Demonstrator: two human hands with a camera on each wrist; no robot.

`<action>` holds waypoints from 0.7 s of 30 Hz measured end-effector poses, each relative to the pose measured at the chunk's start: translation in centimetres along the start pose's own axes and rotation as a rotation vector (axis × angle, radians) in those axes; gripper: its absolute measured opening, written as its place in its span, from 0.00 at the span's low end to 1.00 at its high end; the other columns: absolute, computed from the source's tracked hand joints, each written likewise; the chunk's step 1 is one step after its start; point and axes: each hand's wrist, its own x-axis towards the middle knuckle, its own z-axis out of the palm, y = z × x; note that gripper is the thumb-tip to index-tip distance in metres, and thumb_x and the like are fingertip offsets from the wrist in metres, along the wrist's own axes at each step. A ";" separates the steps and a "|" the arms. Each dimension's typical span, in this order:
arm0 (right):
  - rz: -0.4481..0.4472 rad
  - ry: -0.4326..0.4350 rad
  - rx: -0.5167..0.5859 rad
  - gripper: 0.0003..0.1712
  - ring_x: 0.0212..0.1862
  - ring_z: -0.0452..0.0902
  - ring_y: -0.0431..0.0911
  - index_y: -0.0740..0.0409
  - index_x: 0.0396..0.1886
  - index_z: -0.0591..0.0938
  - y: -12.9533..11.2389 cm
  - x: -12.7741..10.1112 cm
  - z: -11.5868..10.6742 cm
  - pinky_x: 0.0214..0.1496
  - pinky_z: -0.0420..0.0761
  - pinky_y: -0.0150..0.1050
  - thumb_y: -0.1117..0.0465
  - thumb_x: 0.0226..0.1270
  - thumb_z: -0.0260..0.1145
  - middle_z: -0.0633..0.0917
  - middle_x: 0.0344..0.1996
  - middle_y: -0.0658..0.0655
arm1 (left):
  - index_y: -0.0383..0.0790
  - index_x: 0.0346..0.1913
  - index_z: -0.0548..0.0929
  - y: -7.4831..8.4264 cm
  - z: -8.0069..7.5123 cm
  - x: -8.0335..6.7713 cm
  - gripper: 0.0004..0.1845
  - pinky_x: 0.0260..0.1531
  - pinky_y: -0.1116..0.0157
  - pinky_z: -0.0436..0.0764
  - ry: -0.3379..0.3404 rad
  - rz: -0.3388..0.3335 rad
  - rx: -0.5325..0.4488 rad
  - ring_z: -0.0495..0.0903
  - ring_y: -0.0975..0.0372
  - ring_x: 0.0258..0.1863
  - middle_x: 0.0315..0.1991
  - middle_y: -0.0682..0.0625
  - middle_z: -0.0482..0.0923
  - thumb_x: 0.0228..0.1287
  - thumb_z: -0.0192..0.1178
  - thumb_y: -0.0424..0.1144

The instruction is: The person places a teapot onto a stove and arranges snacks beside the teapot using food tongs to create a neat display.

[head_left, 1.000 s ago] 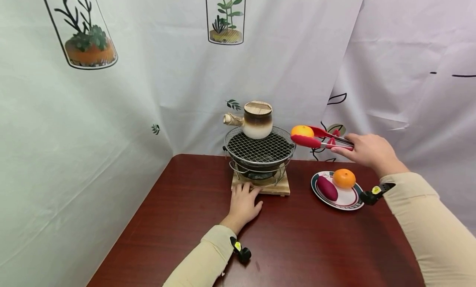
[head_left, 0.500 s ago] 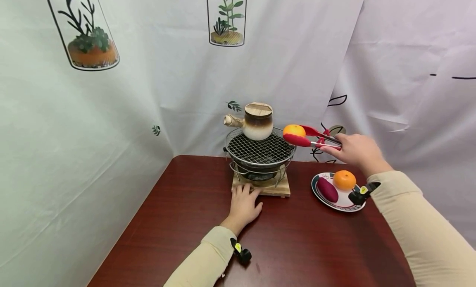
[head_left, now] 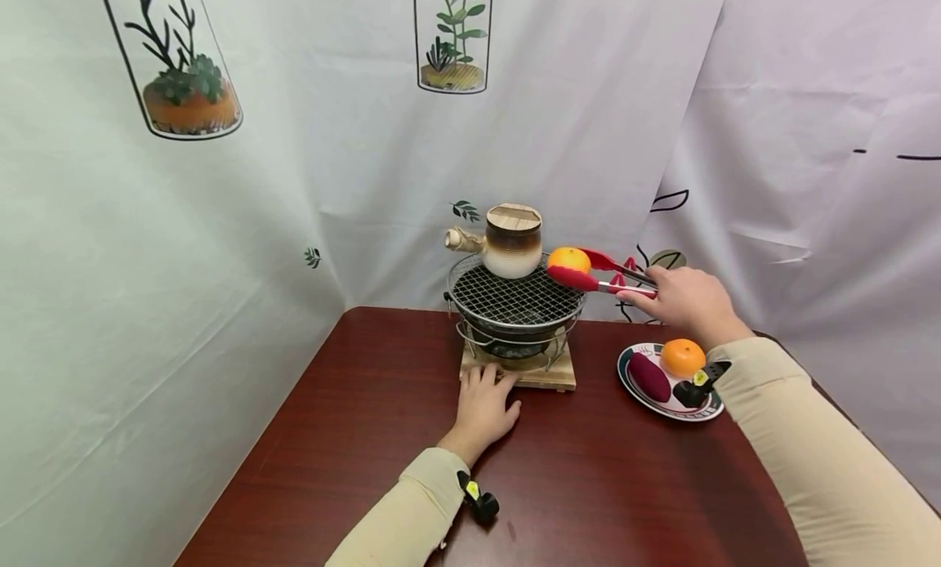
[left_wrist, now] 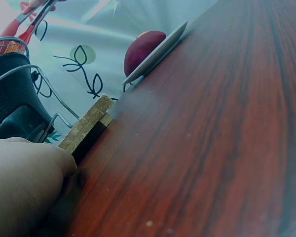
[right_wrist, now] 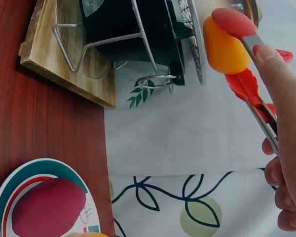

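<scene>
Flat and relaxed, the left hand [head_left: 481, 402] lies palm-down on the table [head_left: 353, 436], fingertips touching the stove's wooden board [head_left: 547, 377]. Over on the right, the right hand [head_left: 684, 299] squeezes red tongs [head_left: 599, 274] pinching an orange [head_left: 568, 260] at the grill's [head_left: 515, 296] right rim, arm stretched forward.

Right hand [right_wrist: 286, 143] at right edge of frame gripping red tongs [right_wrist: 249, 89], tips clamped on an orange [right_wrist: 224, 47] at upper right beside the grill rim [right_wrist: 197, 44], wooden base [right_wrist: 64, 59] upper left on bench [right_wrist: 39, 143], plate [right_wrist: 10, 185] with purple sweet potato [right_wrist: 47, 207] lower left
</scene>
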 end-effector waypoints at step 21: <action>0.003 -0.001 -0.017 0.47 0.27 0.77 0.51 0.60 0.46 0.80 -1.2 0.5 1.3 0.30 0.80 0.52 0.19 0.61 0.52 0.78 0.21 0.54 | 0.59 0.61 0.82 0.1 0.0 0.0 0.22 0.63 0.43 0.66 0.004 -0.002 -0.002 0.70 0.49 0.57 0.56 0.48 0.73 0.64 0.65 0.53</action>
